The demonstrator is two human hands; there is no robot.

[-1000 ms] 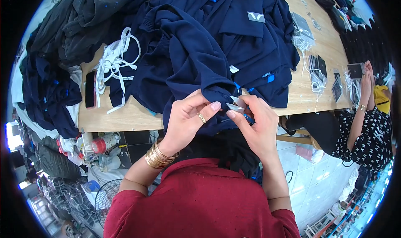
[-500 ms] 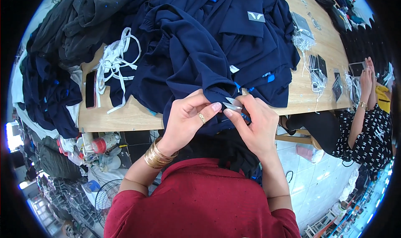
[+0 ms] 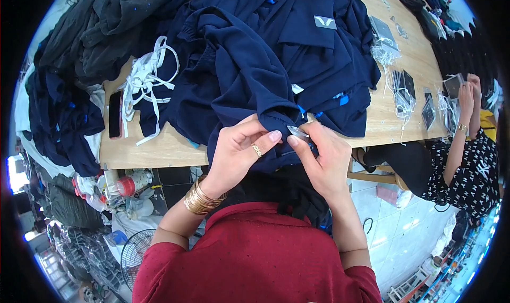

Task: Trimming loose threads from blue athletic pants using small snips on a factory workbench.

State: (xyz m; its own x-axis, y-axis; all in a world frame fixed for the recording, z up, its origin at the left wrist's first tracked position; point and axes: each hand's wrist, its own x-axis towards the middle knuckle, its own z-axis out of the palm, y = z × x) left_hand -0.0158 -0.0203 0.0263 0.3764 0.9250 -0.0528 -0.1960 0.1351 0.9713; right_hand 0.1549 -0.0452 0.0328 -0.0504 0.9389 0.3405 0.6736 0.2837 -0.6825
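A navy blue garment point(image 3: 247, 72) lies bunched over the table edge in front of me. My left hand point(image 3: 241, 149), with a ring and gold bangles, pinches an edge of its cloth between thumb and fingers. Close beside it, my right hand point(image 3: 326, 159) grips small metal thread snips point(image 3: 298, 132), mostly hidden by the fingers. Their tip is at the cloth edge by my left thumb, and the blades look pressed together. Whether a thread lies between them is too small to see.
White drawstrings point(image 3: 151, 74) and a phone point(image 3: 115, 114) lie to the left on the wooden table point(image 3: 154, 157). Dark garments point(image 3: 101, 26) are heaped beyond them. Tags with strings point(image 3: 405, 90) lie to the right, where another person's hands point(image 3: 467, 98) hold a tag.
The snips' blades have come together from spread apart, and my right hand has shifted slightly. My left hand keeps its pinch. The other person's hands have moved a little with a tag.
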